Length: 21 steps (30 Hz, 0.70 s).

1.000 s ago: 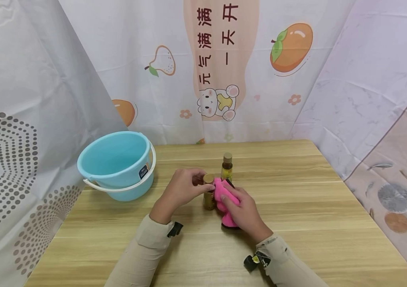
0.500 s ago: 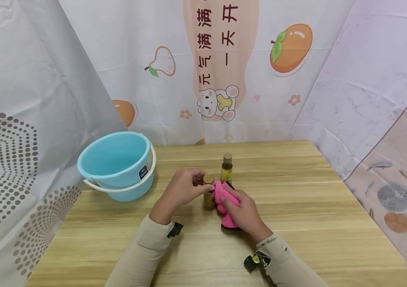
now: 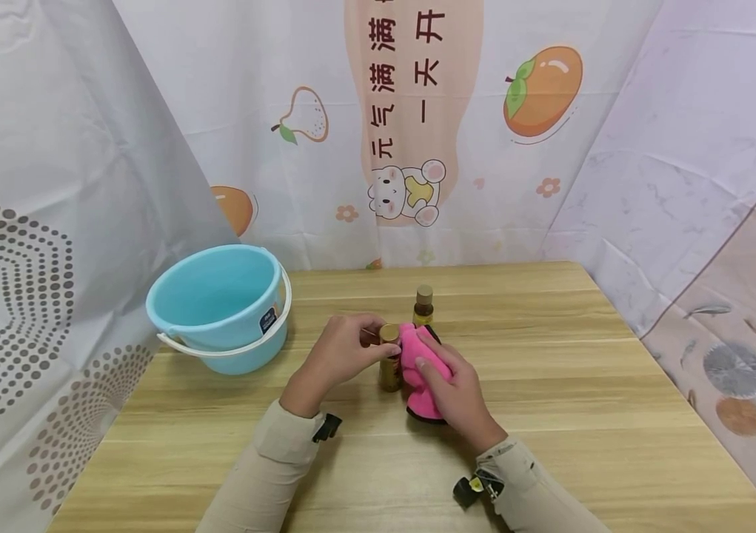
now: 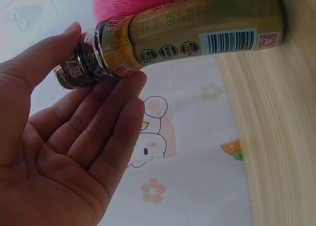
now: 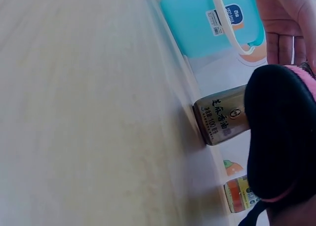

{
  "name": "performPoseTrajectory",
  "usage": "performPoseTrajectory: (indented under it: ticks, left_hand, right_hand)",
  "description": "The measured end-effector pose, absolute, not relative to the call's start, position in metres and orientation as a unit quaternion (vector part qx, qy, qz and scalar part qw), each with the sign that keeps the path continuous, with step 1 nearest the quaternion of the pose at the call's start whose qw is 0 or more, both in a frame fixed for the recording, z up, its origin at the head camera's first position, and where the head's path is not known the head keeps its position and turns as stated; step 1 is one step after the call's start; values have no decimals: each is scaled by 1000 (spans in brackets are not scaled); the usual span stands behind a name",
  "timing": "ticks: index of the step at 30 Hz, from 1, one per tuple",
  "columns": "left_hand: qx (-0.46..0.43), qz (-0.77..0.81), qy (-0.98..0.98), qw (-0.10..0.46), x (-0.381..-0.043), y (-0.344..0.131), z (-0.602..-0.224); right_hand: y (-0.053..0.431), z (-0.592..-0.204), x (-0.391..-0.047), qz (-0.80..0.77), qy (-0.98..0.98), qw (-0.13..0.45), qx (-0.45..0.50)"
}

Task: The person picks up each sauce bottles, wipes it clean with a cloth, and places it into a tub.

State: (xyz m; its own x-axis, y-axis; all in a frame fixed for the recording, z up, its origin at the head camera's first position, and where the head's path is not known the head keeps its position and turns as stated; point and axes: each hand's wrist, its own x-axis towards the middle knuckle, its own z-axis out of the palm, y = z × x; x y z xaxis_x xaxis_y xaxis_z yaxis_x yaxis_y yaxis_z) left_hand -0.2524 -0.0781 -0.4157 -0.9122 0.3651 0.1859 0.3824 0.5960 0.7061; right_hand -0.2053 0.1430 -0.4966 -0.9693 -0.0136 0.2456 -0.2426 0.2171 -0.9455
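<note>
A small sesame oil bottle (image 3: 389,376) with a gold label and cap stands upright on the table. My left hand (image 3: 340,348) pinches it at the cap and neck between thumb and fingertips; the left wrist view shows the label with its barcode on the bottle (image 4: 197,30). In my right hand (image 3: 456,385) is a bunched pink plush cloth (image 3: 420,374) with a black backing, gripped against the bottle's right side. The black backing (image 5: 274,132) covers part of the bottle in the right wrist view. A second brown bottle (image 3: 423,303) with a yellow label stands just behind the cloth.
A light blue bucket (image 3: 264,337) with a white handle stands at the table's left back. The wooden table (image 3: 551,414) ends at a printed curtain (image 3: 484,244) behind, with more curtains on both sides.
The pink cloth dips slightly, then rises again along the bottle's side in my right hand, covering more of the rear bottle. My left hand keeps its hold on the bottle's top.
</note>
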Motion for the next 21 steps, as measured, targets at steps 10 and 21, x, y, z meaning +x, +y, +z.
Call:
performPoseTrajectory:
  ticks: [10,21]
  left_hand:
    - [-206,-404,-891,7,-251,-78,-414]
    - [-207,-399,-893,9,-251,-77,-413]
  right_hand:
    - [142,-493,-205,618,-775,96,92]
    - [145,-496,-205,619,-778,72,76]
